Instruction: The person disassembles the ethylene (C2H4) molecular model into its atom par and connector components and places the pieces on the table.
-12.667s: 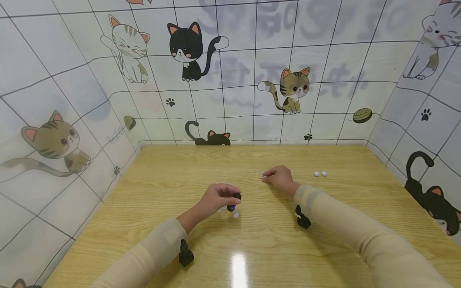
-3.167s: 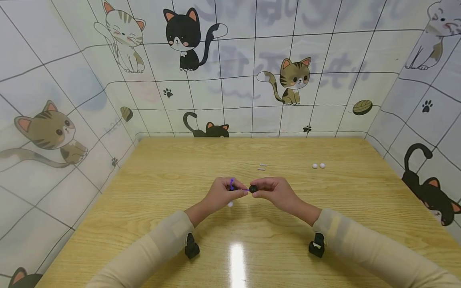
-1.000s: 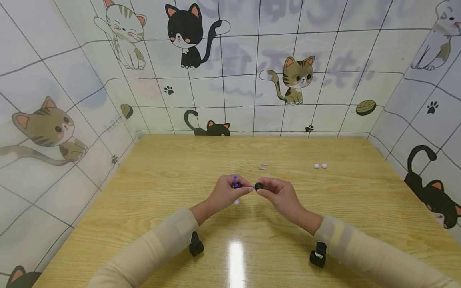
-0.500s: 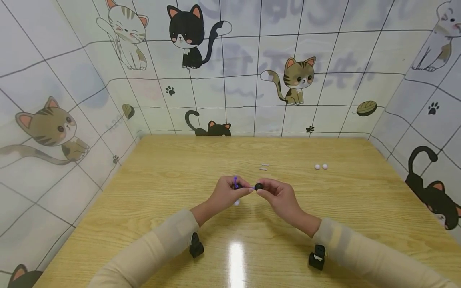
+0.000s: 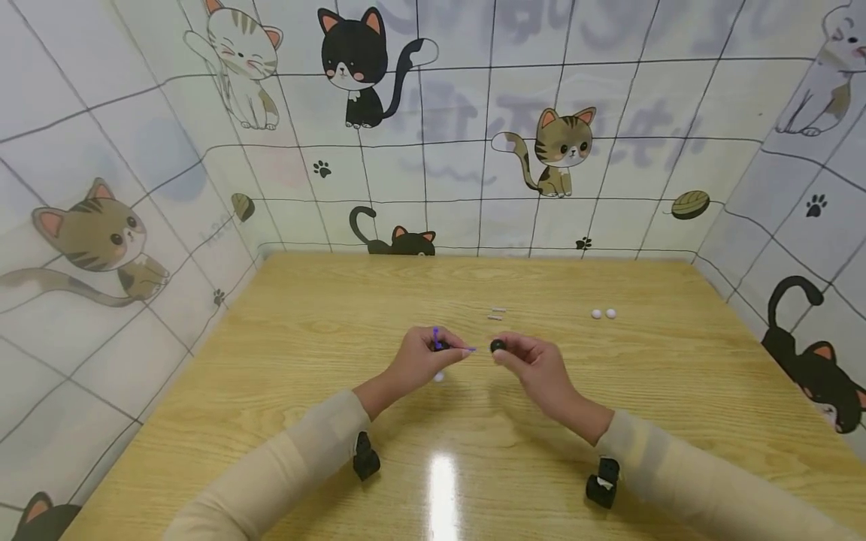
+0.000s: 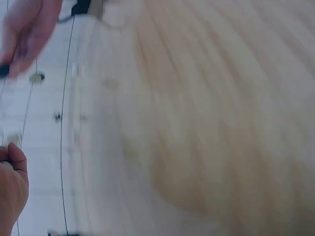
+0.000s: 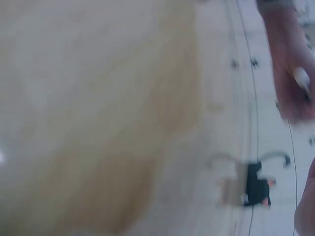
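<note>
In the head view, my left hand (image 5: 419,359) pinches a purple stick (image 5: 468,349) that points right. A black ball (image 5: 443,346) with a second, upright purple stick (image 5: 436,336) shows behind these fingers. A white ball (image 5: 439,377) sits just under the hand, partly covered; whether it is joined to the held piece I cannot tell. My right hand (image 5: 541,368) pinches another black ball (image 5: 498,345) between thumb and fingers, a small gap from the stick's tip. Both wrist views are blurred; the left one catches the right hand (image 6: 29,37) at its upper left.
Two thin pale sticks (image 5: 497,309) lie on the wooden table (image 5: 338,300) beyond the hands. Farther right, two white balls (image 5: 604,313) rest side by side. Cat-printed walls (image 5: 460,173) enclose the table's back and sides.
Earlier, my right hand was at the pale sticks, then brought a black ball against the purple stick's tip. Within the last half second it has drawn right, leaving ball and stick apart.
</note>
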{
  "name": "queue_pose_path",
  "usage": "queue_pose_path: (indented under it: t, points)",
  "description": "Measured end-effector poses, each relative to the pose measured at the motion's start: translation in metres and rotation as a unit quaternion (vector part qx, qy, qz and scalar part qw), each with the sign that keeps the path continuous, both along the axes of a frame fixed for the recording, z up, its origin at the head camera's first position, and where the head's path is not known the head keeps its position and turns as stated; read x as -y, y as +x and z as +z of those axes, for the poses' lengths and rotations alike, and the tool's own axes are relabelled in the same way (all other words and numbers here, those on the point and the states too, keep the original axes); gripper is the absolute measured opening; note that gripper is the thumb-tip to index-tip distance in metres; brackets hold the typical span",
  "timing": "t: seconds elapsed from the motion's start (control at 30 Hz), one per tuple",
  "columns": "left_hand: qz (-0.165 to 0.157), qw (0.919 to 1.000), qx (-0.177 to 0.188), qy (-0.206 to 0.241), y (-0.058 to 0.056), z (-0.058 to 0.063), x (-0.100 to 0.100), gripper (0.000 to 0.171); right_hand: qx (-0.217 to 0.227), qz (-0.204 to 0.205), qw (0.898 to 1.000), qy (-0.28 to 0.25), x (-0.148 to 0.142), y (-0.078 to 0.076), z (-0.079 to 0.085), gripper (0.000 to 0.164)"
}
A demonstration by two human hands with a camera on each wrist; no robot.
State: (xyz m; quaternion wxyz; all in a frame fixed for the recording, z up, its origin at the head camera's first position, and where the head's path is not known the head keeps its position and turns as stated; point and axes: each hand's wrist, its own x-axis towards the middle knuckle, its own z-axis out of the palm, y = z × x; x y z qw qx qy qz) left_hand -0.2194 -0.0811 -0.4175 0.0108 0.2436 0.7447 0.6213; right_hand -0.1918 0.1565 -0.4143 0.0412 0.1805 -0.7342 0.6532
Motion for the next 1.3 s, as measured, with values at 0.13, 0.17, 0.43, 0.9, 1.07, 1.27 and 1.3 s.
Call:
queue_pose_path:
  t: [0.13,0.17,0.43,0.9,1.07,1.27,1.3]
  points:
    - [0.036,0.9989,0.029,0.005,0.002,-0.003,0.018,0.009,0.024,-0.040,0.999,-0.009,-0.021,-0.002,0.005,0.029]
    - [0.039,0.9987,0.033,-0.001,0.002,-0.004,0.021,0.009,0.025,-0.038,0.999,-0.008,-0.024,-0.003,0.005,0.029]
    - [0.026,0.9986,0.045,0.006,-0.001,-0.009,0.021,0.009,0.050,-0.009,0.999,-0.008,-0.026,-0.008,0.002,0.033]
    - [0.001,0.9998,0.017,0.005,0.001,-0.005,0.018,0.018,0.091,-0.045,0.994,0.040,-0.031,-0.010,0.003,0.039]
    - [-0.013,0.9995,0.028,-0.004,0.002,-0.004,0.016,0.020,0.092,-0.064,0.992,0.063,-0.039,-0.012,0.003,0.042]
    - [-0.021,0.9983,0.052,-0.014,0.002,-0.003,0.015,0.013,0.101,-0.080,0.988,0.081,-0.048,-0.014,0.001,0.045]
    - [-0.024,0.9980,0.056,-0.015,0.002,-0.003,0.015,0.013,0.103,-0.082,0.988,0.083,-0.049,-0.014,0.000,0.046]
